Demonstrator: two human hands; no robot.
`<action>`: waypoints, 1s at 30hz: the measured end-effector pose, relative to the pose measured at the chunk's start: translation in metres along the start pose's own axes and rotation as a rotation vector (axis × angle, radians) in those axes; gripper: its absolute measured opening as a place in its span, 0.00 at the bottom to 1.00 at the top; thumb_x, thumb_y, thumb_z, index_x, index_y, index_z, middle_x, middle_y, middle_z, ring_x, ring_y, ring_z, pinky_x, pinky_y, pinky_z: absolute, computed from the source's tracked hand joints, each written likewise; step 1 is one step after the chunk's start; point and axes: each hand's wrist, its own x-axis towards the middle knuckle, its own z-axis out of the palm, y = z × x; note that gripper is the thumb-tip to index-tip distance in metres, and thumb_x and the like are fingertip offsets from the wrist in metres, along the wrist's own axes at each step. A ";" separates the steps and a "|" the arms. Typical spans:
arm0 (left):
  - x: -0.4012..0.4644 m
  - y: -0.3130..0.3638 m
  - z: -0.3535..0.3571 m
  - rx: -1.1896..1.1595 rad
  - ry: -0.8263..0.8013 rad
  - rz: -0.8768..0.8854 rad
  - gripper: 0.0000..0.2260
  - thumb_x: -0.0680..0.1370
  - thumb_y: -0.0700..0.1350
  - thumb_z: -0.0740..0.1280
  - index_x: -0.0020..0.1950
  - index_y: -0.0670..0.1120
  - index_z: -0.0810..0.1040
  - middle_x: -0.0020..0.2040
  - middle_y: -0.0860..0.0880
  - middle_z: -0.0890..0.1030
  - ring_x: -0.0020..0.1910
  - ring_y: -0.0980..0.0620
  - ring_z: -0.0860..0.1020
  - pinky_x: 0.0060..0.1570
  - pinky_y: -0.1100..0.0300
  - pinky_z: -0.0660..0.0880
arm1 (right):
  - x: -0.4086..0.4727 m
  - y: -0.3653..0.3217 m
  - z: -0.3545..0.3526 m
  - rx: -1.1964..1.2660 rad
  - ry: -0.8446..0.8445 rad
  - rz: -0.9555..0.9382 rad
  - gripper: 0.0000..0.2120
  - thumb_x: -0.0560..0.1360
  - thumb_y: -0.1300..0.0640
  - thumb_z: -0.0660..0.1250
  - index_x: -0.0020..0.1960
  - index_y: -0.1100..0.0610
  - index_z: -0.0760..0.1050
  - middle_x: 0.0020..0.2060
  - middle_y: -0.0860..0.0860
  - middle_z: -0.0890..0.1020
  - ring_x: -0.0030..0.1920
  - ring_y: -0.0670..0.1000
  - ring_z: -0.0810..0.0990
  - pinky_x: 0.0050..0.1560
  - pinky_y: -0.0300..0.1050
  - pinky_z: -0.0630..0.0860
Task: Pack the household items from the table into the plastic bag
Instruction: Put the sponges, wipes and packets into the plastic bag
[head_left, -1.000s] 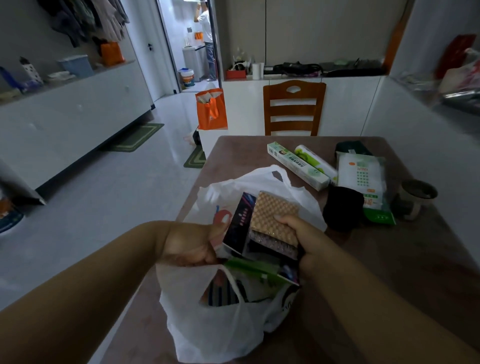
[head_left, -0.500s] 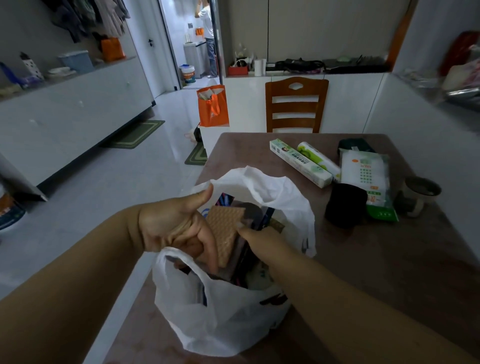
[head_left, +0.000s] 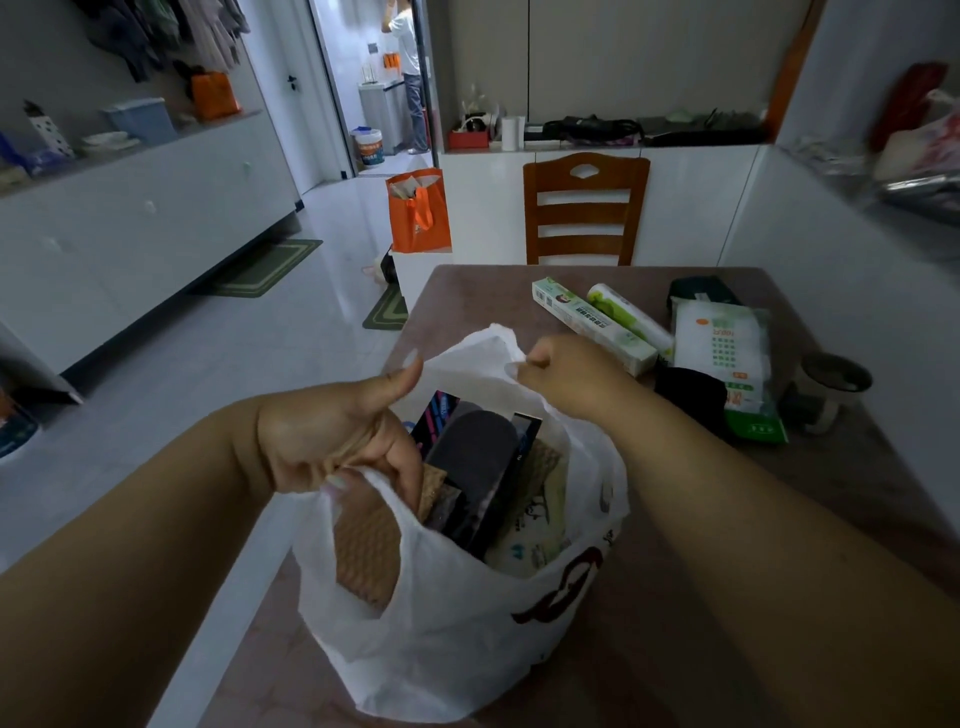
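Note:
A white plastic bag (head_left: 447, 639) stands open on the brown table (head_left: 810, 519) near its left front edge. My left hand (head_left: 332, 431) grips the bag's near handle. My right hand (head_left: 561, 369) pinches the far handle and holds it up. Inside the bag I see a tan scrubbing sponge (head_left: 363, 551), a grey pad (head_left: 475, 447) and dark flat packs. On the table behind lie a long green-white box (head_left: 587, 325), a green-white roll (head_left: 626, 314), a wipes packet (head_left: 722, 348) and a black roll (head_left: 691, 397).
A dark cup (head_left: 831, 387) stands near the table's right edge. A wooden chair (head_left: 584, 210) sits at the far end. An orange bag (head_left: 418, 210) rests on a white stand to the left. A person (head_left: 408, 67) stands in the far doorway.
The sponge and the dark pack went down into the bag. My right hand let go of them and rose to grip the far handle. My left hand took the near handle.

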 end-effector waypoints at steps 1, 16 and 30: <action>0.002 0.002 -0.001 0.025 0.016 0.013 0.45 0.71 0.72 0.42 0.40 0.34 0.81 0.22 0.47 0.72 0.21 0.55 0.68 0.27 0.63 0.68 | 0.002 -0.001 -0.002 0.190 -0.076 -0.008 0.12 0.76 0.48 0.63 0.38 0.52 0.76 0.35 0.49 0.78 0.41 0.53 0.79 0.43 0.46 0.74; 0.035 0.042 -0.002 0.266 0.392 0.087 0.39 0.70 0.70 0.47 0.52 0.40 0.82 0.49 0.38 0.84 0.45 0.44 0.82 0.45 0.55 0.78 | 0.000 0.000 -0.037 0.333 0.228 -0.200 0.11 0.76 0.42 0.61 0.53 0.44 0.76 0.42 0.37 0.78 0.44 0.40 0.76 0.42 0.36 0.71; 0.145 0.181 0.095 0.344 0.470 0.172 0.33 0.76 0.68 0.51 0.48 0.42 0.81 0.42 0.42 0.86 0.42 0.47 0.84 0.39 0.56 0.79 | -0.036 0.111 -0.067 0.656 0.537 0.342 0.11 0.74 0.47 0.64 0.41 0.53 0.77 0.46 0.57 0.83 0.50 0.58 0.81 0.57 0.57 0.77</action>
